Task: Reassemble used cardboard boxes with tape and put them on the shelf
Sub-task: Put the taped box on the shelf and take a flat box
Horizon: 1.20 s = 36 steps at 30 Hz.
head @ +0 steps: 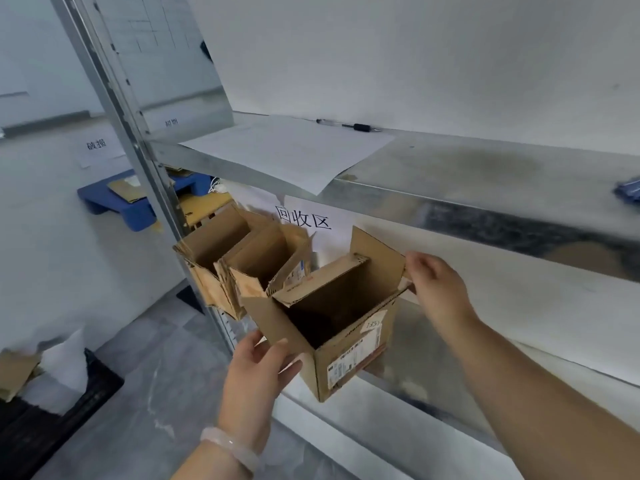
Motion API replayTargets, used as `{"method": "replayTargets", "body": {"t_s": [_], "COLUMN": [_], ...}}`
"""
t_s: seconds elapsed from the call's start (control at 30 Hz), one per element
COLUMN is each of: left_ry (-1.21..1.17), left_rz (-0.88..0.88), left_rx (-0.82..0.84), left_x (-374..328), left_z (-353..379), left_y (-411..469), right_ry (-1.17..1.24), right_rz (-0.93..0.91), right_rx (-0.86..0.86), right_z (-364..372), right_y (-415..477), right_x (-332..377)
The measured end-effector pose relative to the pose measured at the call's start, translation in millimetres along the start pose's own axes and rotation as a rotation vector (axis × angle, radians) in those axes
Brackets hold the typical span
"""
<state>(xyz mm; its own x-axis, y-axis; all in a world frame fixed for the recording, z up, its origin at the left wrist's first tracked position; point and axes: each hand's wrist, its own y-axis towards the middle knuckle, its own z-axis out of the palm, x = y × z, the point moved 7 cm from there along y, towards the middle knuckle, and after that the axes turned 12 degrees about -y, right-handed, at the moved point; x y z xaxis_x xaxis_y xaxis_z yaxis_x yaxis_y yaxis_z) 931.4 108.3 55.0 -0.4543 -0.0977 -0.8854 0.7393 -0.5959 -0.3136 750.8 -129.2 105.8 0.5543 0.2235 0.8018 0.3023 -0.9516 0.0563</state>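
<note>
An open-topped cardboard box [349,355] with a shipping label stands on the lower metal shelf [408,400], its near corner overhanging the shelf's front edge. My left hand [258,368] holds the box's near-left flap between thumb and fingers. My right hand [438,289] pinches the far-right flap. Two more open cardboard boxes [242,265] stand side by side to the left on the same shelf, close against the box I hold.
The upper shelf [485,188] carries a white paper sheet [287,150] and a pen [349,125]. A paper sign [304,218] hangs on the wall behind the boxes. A blue pallet [114,199] with flat cardboard lies on the floor at left. A shelf upright [138,147] rises beside the boxes.
</note>
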Motion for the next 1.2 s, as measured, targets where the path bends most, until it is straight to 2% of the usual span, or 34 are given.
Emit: {"method": "replayTargets", "body": {"t_s": [0.07,0.17,0.23,0.3,0.47,0.7,0.87,0.93,1.07,1.2], "left_ry": [-0.005,0.065,0.175,0.315,0.488,0.685,0.841,0.892,0.972,0.853], "left_rz": [-0.003,0.026,0.097,0.199,0.418,0.659,0.899,0.961,1.016,1.233], "left_rx": [0.015,0.042,0.049,0.057,0.123,0.281,0.568,0.685,0.861,1.02], "left_x": [-1,-7,-19,-34,-62,-95,-113,-113,-108,-105], "left_z": [1,1,1,0,-11,-29,-15,-1,42,97], "left_y": [3,7,9,12,31,65,61,61,57,4], "right_ry": [0.092,0.309,0.402,0.397,0.421,0.547,0.486,0.414,0.2,-0.04], "right_rz": [0.025,0.228,0.361,0.429,0.473,0.56,0.454,0.435,0.334,0.195], "right_rx": [-0.019,-0.041,0.147,0.333,0.369,0.276,0.222,0.186,0.008,-0.208], "right_z": [5,32,68,96,118,140,150,146,110,37], "right_y": [-11,-45,-66,-75,-61,-45,-45,-49,-67,-118], "right_x": [-10,-50,-66,-65,-44,-11,-5,-4,-2,-12]}}
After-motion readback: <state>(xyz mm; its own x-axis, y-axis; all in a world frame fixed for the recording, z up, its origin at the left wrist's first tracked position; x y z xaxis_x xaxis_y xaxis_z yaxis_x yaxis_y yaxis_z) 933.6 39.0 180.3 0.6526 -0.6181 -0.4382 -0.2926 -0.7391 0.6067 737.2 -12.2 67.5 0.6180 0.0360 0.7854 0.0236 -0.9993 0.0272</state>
